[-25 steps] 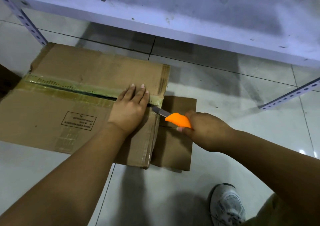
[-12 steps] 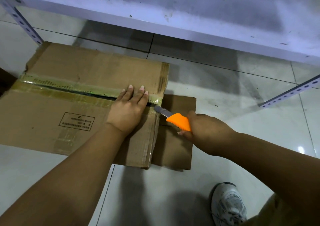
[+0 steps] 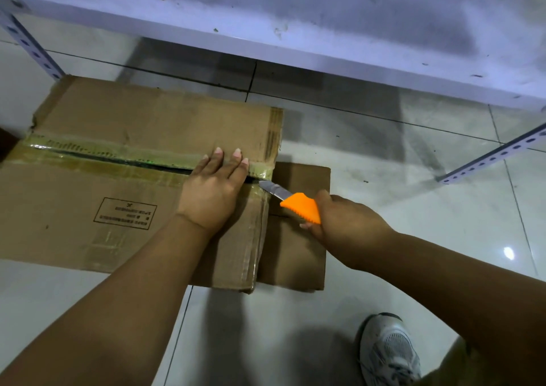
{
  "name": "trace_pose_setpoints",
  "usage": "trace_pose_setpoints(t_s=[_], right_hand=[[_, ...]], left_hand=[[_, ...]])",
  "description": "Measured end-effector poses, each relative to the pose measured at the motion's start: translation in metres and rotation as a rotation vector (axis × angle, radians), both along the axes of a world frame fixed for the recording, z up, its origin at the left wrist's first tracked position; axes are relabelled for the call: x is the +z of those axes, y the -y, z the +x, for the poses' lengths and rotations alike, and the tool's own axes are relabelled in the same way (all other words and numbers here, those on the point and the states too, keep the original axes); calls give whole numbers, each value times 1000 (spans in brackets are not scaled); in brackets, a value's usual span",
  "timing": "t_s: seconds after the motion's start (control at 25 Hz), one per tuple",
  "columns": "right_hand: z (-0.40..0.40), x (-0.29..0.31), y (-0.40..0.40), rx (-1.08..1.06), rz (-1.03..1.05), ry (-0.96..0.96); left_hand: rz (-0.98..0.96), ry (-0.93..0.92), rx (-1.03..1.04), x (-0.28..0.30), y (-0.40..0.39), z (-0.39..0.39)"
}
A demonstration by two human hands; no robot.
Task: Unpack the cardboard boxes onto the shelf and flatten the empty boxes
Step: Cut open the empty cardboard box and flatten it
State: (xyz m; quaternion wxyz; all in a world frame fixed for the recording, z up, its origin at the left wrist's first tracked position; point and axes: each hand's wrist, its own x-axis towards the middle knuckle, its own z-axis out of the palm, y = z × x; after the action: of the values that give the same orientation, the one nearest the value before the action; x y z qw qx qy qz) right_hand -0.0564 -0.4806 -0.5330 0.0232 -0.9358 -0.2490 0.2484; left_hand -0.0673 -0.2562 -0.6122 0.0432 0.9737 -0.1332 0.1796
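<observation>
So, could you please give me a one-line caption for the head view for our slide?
Left hand presses a taped cardboard box flat while the right hand holds an orange-handled knife at its seam.

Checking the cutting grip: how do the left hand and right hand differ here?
The left hand lies flat, fingers straight, pressing the cardboard box beside the taped seam; the right hand curls around the orange knife. Left rests on the box, right sits off its right edge. Both work the same seam.
</observation>
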Motion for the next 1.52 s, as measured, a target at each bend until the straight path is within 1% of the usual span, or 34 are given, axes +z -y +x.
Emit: trace_pose_setpoints(t_s=[0.2, 0.36, 0.52, 0.64, 0.72, 0.76, 0.88, 0.96, 1.04, 1.12, 1.24, 1.32, 1.36, 1.52], right_hand=[[1, -7, 0, -11, -20, 58], [3, -7, -6, -41, 15, 13], [10, -3, -4, -62, 8, -13], [9, 2, 2, -22, -26, -28], [6, 5, 8, -3, -39, -25], [5, 7, 11, -18, -33, -20], [6, 9, 17, -58, -25, 2], [8, 7, 18, -57, -17, -12], [9, 6, 18, -101, 48, -41], [9, 7, 17, -131, 98, -40], [9, 8, 18, -87, 68, 24], [7, 7, 19, -72, 67, 54], [7, 7, 19, -60, 63, 63], [3, 6, 19, 11, 26, 45]], left_hand=[[3, 16, 19, -1, 1, 1], [4, -25, 30, 0, 2, 0], [23, -71, 17, 4, -2, 0], [13, -133, 60, 12, 1, 4], [-21, -215, 51, 13, 3, 7], [-32, -256, 38, 14, 2, 8], [-45, -287, -40, 17, -1, 8], [-57, -353, -25, 19, -2, 10], [-66, -423, -18, 20, -5, 12], [-20, -441, -53, 26, -11, 12], [79, -416, -120, 27, -15, 10], [121, -359, -97, 31, -10, 11], [133, -370, -80, 34, -7, 12], [58, -510, 127, 34, 0, 13]])
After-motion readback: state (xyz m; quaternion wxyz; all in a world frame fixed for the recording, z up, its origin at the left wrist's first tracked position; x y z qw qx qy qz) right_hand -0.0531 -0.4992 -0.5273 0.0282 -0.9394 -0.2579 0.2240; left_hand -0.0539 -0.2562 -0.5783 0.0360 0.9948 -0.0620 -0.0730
